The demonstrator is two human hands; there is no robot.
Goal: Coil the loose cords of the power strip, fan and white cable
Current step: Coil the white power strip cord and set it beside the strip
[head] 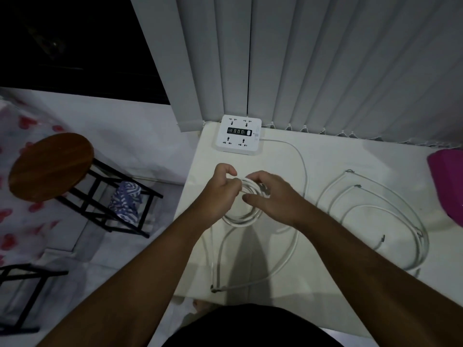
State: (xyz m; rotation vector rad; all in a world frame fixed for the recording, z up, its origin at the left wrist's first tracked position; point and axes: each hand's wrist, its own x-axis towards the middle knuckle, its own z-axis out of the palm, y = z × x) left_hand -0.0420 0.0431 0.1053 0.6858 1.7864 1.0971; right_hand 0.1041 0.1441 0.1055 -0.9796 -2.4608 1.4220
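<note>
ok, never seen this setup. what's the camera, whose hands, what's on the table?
No machine: a person works bare-handed. The single picture comes from a wide-angle camera on their head, looking down. The left hand and right hand both grip a small coil of white cord, which appears to run from the square white power strip on the white table. A second white cable lies loose to the right, beside a pink object cut off by the edge.

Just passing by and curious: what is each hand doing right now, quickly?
Left hand: grips the white cord coil.
Right hand: fingers curled over the same coil, holding it.
</note>
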